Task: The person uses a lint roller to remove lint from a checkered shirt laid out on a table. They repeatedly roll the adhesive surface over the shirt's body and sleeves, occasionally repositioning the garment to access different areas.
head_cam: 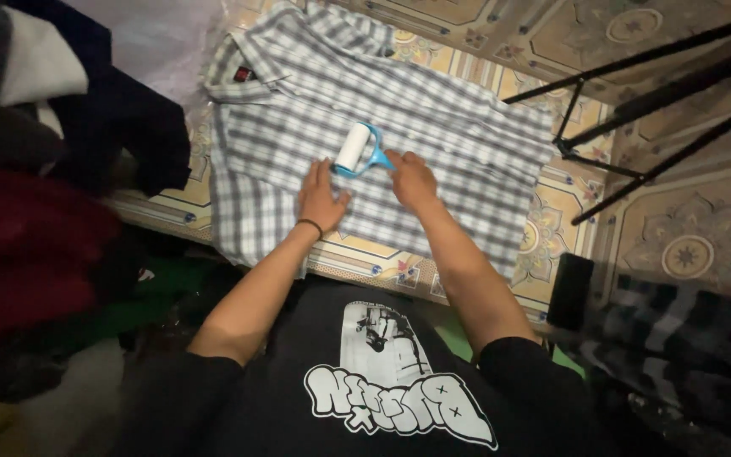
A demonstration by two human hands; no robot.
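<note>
A grey and white plaid shirt (pixel 433 118) lies spread flat on a patterned tiled floor, collar at the upper left. My right hand (pixel 412 179) grips the blue handle of a lint roller (pixel 354 149), whose white roll rests on the shirt's middle. My left hand (pixel 321 196) lies flat, fingers apart, pressing the shirt just left of and below the roller. A dark band circles my left wrist.
A black tripod (pixel 636 110) stands at the upper right on the ornate tiles (pixel 687 245). Dark and red clothes (pixel 35 211) are piled at the left. More plaid fabric (pixel 678 338) and a black object (pixel 570 292) lie at the lower right.
</note>
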